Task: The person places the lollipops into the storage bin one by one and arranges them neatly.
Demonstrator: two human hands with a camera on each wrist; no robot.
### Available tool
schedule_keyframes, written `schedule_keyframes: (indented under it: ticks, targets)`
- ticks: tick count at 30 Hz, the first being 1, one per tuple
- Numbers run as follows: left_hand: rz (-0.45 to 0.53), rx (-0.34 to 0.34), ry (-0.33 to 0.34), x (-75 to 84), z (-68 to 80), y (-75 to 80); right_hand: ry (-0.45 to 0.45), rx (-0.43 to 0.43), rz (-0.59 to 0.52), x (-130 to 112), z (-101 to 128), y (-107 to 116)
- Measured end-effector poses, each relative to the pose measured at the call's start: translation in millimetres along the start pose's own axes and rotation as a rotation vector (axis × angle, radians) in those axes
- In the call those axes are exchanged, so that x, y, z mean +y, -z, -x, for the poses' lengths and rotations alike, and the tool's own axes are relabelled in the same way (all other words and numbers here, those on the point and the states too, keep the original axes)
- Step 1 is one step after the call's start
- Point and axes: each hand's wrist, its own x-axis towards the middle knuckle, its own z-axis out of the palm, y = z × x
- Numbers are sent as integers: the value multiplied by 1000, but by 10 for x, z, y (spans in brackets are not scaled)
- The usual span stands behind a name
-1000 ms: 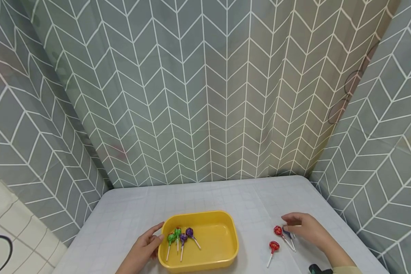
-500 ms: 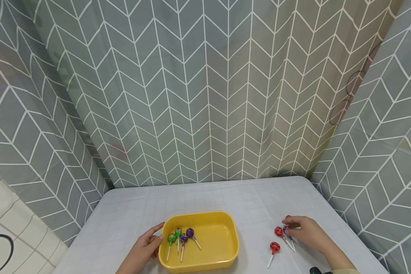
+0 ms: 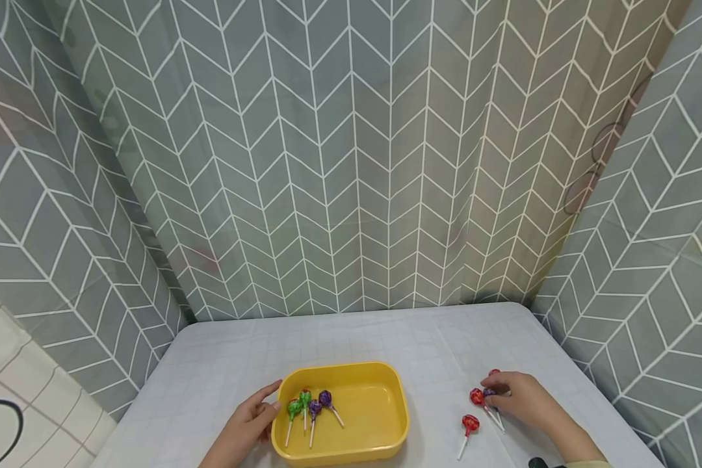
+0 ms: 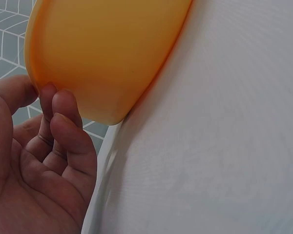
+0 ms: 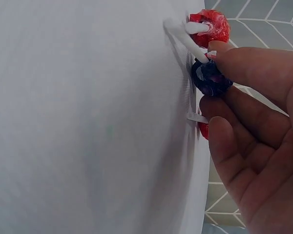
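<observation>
Head view: my right hand [image 3: 517, 400] pinches the dark purple lollipop [image 3: 489, 392] on the bench [image 3: 222, 364]. Left wrist view: released left grip [image 4: 44, 161], fingertips touching the yellow tray [image 4: 107, 48]. Right wrist view: this lollipop [image 5: 211, 78] seems light, hard, with slippery wrapper; the stick is better.

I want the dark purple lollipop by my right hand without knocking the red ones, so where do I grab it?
Pinch the purple lollipop by its round wrapped head, coming from above with the right hand. Its stick lies flat on the table, crowded between the red lollipops, so the raised head likely offers the easier hold.
</observation>
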Motion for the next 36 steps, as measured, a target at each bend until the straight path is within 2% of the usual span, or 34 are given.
schedule_keyframes:
  ticks: [8,14,22,36]
  targets:
    - [-7,13,12,-12,-3,-1,40,9,-9,38,5,14]
    - [-8,21,20,-10,-2,-10,8,37,-21,4,20,65]
    - [-11,26,26,3,4,-6,-26,53,-100,-71,8,143]
    - [-9,31,25,42,28,-26,-41,70,-163,-225,-52,238]
